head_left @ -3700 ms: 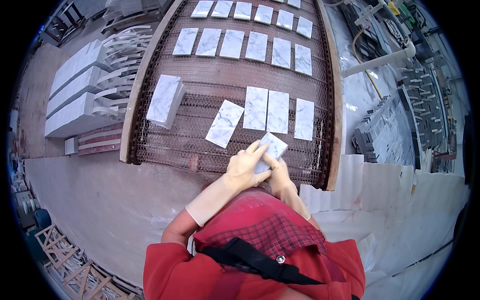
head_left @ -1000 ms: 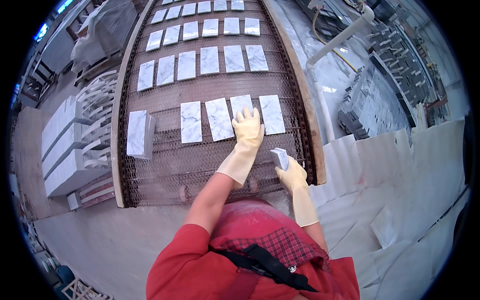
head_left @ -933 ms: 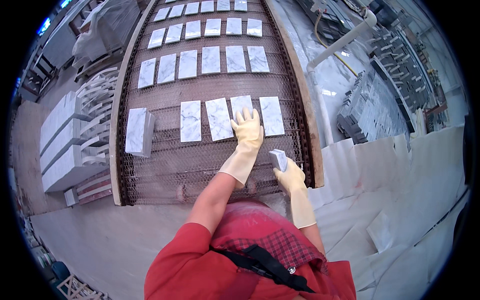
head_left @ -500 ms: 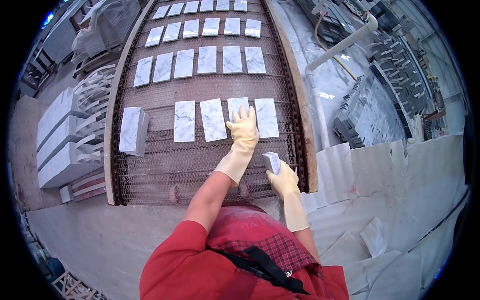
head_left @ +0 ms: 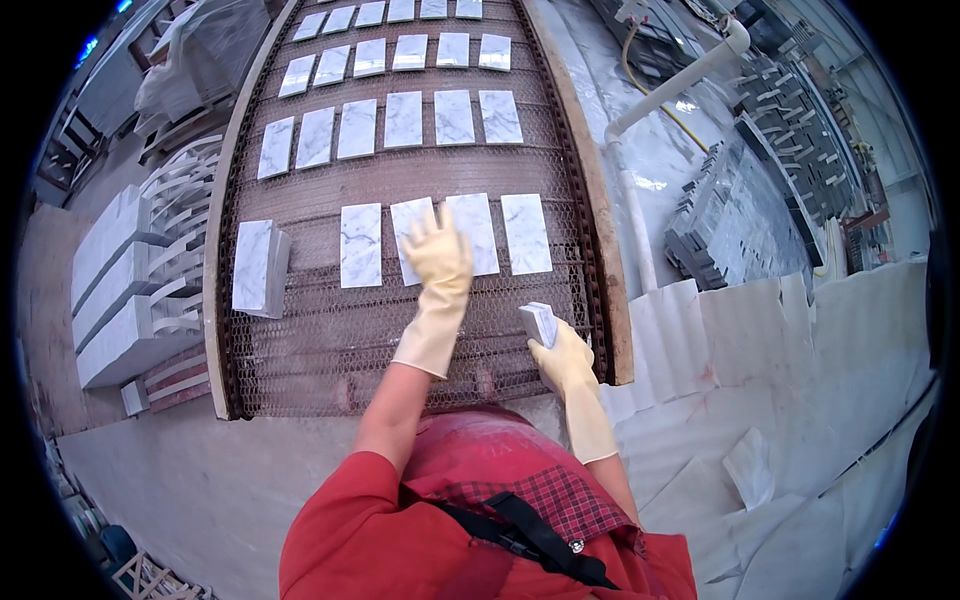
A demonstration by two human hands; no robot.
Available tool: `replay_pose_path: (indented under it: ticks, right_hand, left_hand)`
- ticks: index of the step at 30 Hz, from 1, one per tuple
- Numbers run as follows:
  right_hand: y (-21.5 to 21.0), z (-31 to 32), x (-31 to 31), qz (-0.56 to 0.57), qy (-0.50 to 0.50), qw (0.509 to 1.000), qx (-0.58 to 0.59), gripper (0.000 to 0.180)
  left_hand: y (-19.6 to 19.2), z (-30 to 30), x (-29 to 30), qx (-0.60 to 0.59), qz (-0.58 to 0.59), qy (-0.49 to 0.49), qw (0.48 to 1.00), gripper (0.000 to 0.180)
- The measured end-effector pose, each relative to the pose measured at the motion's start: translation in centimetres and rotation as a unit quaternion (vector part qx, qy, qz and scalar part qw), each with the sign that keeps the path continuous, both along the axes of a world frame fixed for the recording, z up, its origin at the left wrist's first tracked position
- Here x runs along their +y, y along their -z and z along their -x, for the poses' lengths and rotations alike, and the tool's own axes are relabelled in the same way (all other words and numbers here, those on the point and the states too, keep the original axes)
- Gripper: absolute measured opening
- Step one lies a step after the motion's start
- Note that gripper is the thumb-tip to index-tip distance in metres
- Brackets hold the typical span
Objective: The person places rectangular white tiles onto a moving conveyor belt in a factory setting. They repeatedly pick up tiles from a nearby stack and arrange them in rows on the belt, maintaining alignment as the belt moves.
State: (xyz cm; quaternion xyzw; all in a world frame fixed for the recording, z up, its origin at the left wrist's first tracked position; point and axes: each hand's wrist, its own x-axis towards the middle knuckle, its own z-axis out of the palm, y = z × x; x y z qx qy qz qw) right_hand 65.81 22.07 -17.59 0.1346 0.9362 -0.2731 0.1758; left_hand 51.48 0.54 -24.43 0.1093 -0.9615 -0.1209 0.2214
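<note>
My left hand [head_left: 438, 252], in a cream rubber glove, has its fingers spread and its palm down over a white, grey-veined marble tile [head_left: 404, 222] in the nearest row. It partly hides that tile; whether it touches it I cannot tell. To the right lie two more tiles of the row, one close by [head_left: 473, 235] and one further over [head_left: 526, 234], and to the left lies another tile [head_left: 360, 246]. My gloved right hand [head_left: 567, 358] grips a small stack of marble tiles [head_left: 539, 322] near the belt's right front corner.
A tile stack [head_left: 260, 268] stands at the left of the mesh conveyor belt [head_left: 330, 345]. Further rows of tiles [head_left: 403, 119] lie beyond. Wooden rails [head_left: 602, 215] edge the belt. White slabs [head_left: 125, 280] are piled left; a pipe [head_left: 670, 90] and dark slab stacks [head_left: 740, 220] stand right.
My left hand has moved left from the third tile of the near row to the second. My right hand still grips its stack. The view has shifted slightly.
</note>
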Motion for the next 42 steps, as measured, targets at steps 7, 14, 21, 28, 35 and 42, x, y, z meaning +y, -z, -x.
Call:
replay_pose_path:
  ticks: [7, 14, 21, 28, 35, 42]
  right_hand:
    - [-0.1, 0.5, -0.2, 0.004, 0.003, 1.0, -0.017, 0.071]
    - [-0.1, 0.7, -0.1, 0.005, 0.007, 1.0, -0.022, 0.07]
    - [0.3, 0.6, -0.2, -0.01, 0.008, 1.0, -0.01, 0.066]
    - [1.6, 0.7, 0.2, -0.01, 0.014, 1.0, 0.01, 0.064]
    - [2.1, 0.9, 0.2, -0.009, 0.02, 1.0, 0.019, 0.062]
    - [2.9, -0.3, -0.2, -0.044, 0.025, 0.997, 0.06, 0.08]
  left_hand:
    - [1.4, -0.6, -3.2, -0.094, -0.028, 0.006, 0.995, 0.067]
    - [2.4, -0.6, -4.1, -0.056, 0.0, 0.063, 0.996, 0.068]
    - [0.6, -1.0, -4.6, -0.098, 0.021, 0.066, 0.993, 0.064]
    - [-1.4, -3.7, -11.8, -0.102, 0.007, -0.059, 0.993, 0.069]
    - [2.0, -3.3, -13.0, -0.114, 0.034, -0.055, 0.991, 0.067]
    - [2.8, -2.8, -12.5, -0.08, 0.049, -0.058, 0.994, 0.058]
